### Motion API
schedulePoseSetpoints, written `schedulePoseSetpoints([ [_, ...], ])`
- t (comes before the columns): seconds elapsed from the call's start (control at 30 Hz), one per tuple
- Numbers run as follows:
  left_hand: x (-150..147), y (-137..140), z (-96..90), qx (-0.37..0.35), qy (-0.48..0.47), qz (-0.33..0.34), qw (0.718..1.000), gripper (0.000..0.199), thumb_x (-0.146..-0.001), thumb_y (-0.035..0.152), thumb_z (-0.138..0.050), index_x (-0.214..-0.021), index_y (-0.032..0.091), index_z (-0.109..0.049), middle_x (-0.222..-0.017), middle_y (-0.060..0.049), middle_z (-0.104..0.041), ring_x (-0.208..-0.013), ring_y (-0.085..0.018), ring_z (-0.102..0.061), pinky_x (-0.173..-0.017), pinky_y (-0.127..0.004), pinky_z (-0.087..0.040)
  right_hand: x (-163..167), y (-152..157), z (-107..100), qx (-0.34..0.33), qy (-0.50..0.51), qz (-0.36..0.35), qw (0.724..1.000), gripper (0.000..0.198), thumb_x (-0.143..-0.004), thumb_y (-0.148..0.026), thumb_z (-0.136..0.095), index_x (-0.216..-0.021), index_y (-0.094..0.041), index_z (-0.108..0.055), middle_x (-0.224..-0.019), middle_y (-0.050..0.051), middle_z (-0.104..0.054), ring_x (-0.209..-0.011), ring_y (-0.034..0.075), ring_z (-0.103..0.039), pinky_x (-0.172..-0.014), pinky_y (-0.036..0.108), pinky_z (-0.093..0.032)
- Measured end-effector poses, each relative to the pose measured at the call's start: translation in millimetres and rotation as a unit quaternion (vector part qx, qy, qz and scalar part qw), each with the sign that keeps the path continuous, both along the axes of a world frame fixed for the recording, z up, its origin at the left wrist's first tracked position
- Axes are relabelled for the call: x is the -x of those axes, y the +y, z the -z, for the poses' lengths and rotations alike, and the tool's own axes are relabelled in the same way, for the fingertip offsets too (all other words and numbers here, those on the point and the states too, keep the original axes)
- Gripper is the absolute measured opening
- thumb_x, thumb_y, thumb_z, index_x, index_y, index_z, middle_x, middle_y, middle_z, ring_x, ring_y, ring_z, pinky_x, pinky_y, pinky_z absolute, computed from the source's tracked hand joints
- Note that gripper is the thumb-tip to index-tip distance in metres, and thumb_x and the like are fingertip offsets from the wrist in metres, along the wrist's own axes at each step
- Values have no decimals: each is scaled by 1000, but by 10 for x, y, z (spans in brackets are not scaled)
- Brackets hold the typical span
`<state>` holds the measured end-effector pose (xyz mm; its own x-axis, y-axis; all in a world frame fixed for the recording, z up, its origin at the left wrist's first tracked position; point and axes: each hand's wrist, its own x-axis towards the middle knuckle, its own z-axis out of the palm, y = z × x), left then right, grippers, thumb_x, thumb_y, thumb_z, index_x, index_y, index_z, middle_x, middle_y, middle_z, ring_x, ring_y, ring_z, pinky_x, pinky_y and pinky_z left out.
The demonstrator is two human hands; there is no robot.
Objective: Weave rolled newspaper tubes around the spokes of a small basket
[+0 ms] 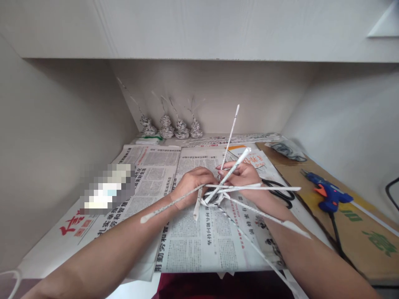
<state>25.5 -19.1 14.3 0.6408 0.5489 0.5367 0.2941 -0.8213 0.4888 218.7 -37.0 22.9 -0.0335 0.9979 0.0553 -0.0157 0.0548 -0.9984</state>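
Note:
A small woven piece of rolled newspaper tubes is held above the newspaper, its tubes sticking out in several directions. My left hand is closed around the left side of this piece, with its fingertips partly hidden behind the tubes. On the far right side, my right hand pinches a paper tube that points upward. One thicker tube slants up across my right fingers. Another long tube trails from the piece toward the front edge.
Newspaper sheets cover the table. Several gourd-shaped woven paper pieces stand along the back wall beside loose paper tubes. On the right are black-handled scissors, a blue glue gun on cardboard and a plastic bag.

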Motion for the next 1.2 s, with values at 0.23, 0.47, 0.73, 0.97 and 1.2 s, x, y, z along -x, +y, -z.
schedulePoseSetpoints([
  [0.23, 2, -15, -20, -29, 36, 11, 999, 21, -87, 12, -54, -90, 21, -72, -94, -6, -70, -93, -18, -62, -88, -31, -48, 43, -30, 14, -3, 6, -39, 999, 28, -63, -32, -81, -85, -18, -72, -64, 1, -69, -53, 14, -61, -50, 26, -47],
  [0.47, -49, -60, 47, 29, -41, -53, 997, 8, -84, 16, -59, -82, 19, -67, -83, -3, -69, -81, -15, -63, -79, -27, -49, 17, -24, 59, -17, -25, -57, 998, 18, -70, -29, -75, -84, -18, -70, -74, 2, -71, -64, 16, -65, -57, 26, -50],
  [0.73, -154, -67, 67, 190, -129, -138, 963, 24, -78, 27, -70, -97, 17, -58, -76, 0, -66, -62, -10, -59, -58, -19, -45, 39, -57, 28, -39, -44, -86, 995, 27, -80, -29, -65, -105, -20, -68, -83, 4, -72, -70, 17, -68, -65, 28, -53],
  [0.97, -118, 30, 197, 112, -148, -70, 980, 7, -78, 22, -70, -76, 16, -71, -76, -6, -66, -70, -14, -62, -64, -23, -48, 59, -168, -98, -82, -93, -136, 983, 29, -85, -35, -61, -108, -19, -70, -87, 6, -73, -77, 18, -69, -69, 29, -54],
  [1.2, -111, 30, 161, 93, -142, -71, 983, 3, -78, 16, -69, -77, 17, -73, -78, -5, -68, -73, -14, -64, -71, -24, -51, -11, -149, -155, -136, -185, -29, 973, 17, -83, -27, -60, -94, -18, -71, -83, 5, -72, -73, 19, -67, -64, 31, -53],
])
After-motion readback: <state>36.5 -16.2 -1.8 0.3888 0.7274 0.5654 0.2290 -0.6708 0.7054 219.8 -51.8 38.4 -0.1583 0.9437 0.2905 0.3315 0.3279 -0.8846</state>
